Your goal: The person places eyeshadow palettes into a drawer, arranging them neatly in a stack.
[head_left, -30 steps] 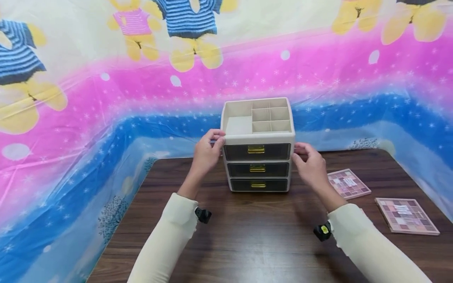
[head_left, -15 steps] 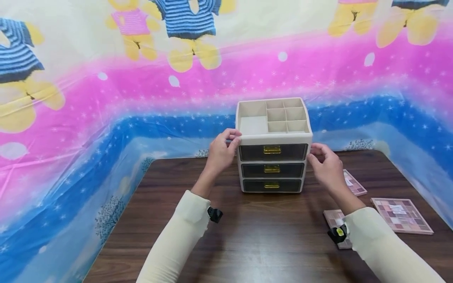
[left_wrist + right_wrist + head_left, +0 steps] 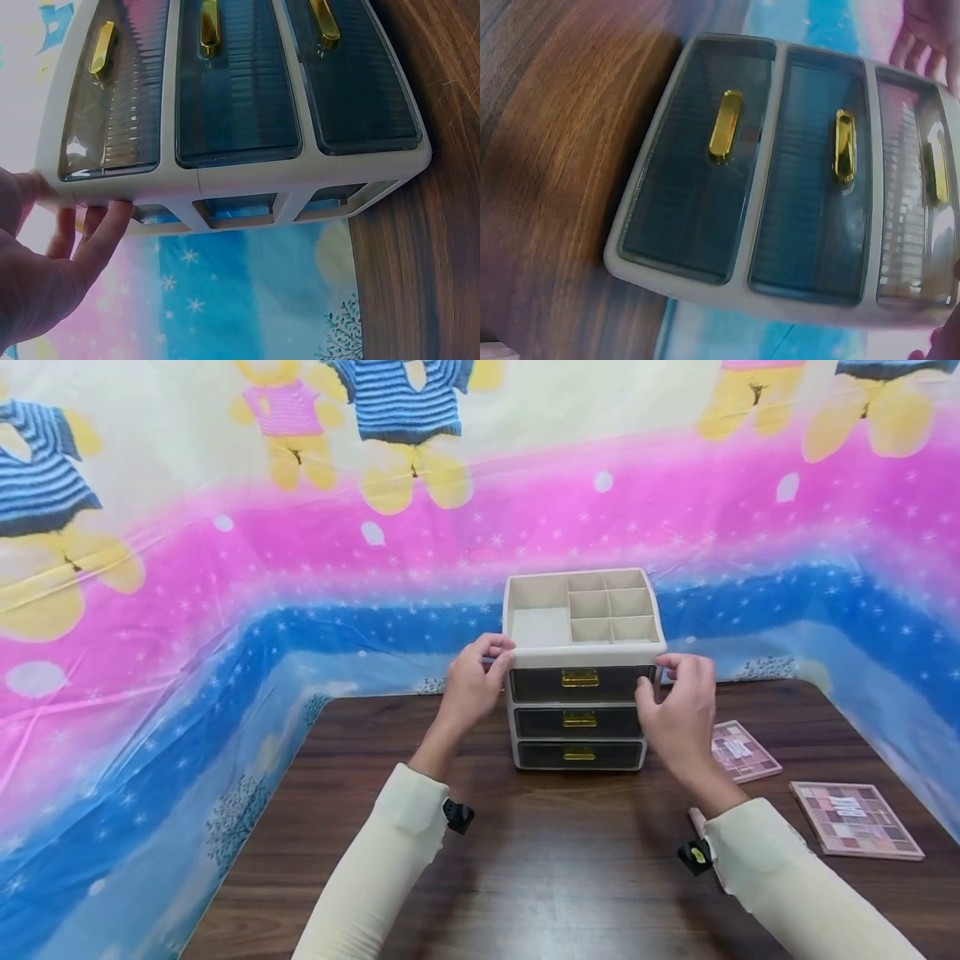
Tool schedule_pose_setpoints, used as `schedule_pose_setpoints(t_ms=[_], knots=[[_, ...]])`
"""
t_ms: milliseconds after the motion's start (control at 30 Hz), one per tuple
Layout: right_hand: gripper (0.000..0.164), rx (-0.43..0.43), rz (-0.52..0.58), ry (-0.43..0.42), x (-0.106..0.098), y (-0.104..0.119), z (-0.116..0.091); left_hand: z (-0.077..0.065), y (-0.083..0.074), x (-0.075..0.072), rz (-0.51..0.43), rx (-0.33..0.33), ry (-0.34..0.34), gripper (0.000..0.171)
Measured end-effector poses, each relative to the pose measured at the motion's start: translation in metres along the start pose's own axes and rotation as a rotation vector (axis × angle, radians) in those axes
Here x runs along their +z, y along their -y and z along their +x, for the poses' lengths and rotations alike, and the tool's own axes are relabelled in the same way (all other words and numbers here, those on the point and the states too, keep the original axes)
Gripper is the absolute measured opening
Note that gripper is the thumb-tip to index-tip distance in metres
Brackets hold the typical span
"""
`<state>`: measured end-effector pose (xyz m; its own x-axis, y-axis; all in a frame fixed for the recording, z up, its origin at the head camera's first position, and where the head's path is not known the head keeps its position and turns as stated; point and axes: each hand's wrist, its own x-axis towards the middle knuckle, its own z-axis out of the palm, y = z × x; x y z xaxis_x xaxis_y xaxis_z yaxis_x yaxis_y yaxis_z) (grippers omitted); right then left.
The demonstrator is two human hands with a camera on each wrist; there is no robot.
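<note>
Standing upright, the cream drawer organizer (image 3: pixel 585 695) has shifted right along the tabletop (image 3: pixel 525 860).
The left hand (image 3: pixel 472 681) pinches its upper left edge; the right hand (image 3: pixel 681 706), thumb newly on the front, grips the other, so it seems steadied, near a pink palette (image 3: pixel 746 753).

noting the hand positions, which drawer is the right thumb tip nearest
The top drawer: the thumb tip of the right hand is at its right end; the middle drawer and bottom drawer sit lower.
</note>
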<state>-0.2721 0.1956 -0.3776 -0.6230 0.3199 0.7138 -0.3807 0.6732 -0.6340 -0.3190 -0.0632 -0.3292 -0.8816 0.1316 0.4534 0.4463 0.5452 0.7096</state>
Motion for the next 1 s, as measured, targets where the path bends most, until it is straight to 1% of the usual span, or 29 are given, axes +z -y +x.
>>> schedule_pose_setpoints(t_ms=[33,100,167,233,333,433,600,767,1000], knots=[[0.031,-0.058,-0.011,-0.008,0.003,0.002,-0.001,0.000,0.000,0.000,0.002,0.000,-0.001,0.019],[0.030,-0.183,-0.051,0.002,0.008,0.006,-0.002,0.001,-0.001,0.000,0.005,-0.003,-0.005,0.019],[0.029,-0.305,-0.107,0.016,0.013,0.010,-0.004,0.001,-0.001,0.000,0.005,-0.004,-0.011,0.018],[0.028,-0.408,-0.168,0.027,0.019,0.013,-0.006,0.001,-0.001,0.000,0.007,-0.001,-0.013,0.018],[0.027,-0.531,-0.244,0.030,0.027,0.016,-0.009,0.001,-0.001,0.000,0.007,0.004,-0.007,0.019],[0.024,-0.623,-0.285,0.032,0.035,0.019,-0.010,0.000,-0.002,0.001,-0.001,0.005,0.000,0.019],[0.016,-0.724,-0.335,-0.006,0.045,0.024,-0.008,0.001,-0.003,0.001,-0.003,0.009,-0.002,0.019],[0.014,-0.774,-0.373,-0.073,0.050,0.025,-0.005,0.002,-0.003,0.001,0.003,0.012,0.002,0.019],[0.017,-0.833,-0.390,-0.076,0.048,0.024,-0.008,0.000,-0.001,-0.001,0.000,0.005,-0.001,0.019]])
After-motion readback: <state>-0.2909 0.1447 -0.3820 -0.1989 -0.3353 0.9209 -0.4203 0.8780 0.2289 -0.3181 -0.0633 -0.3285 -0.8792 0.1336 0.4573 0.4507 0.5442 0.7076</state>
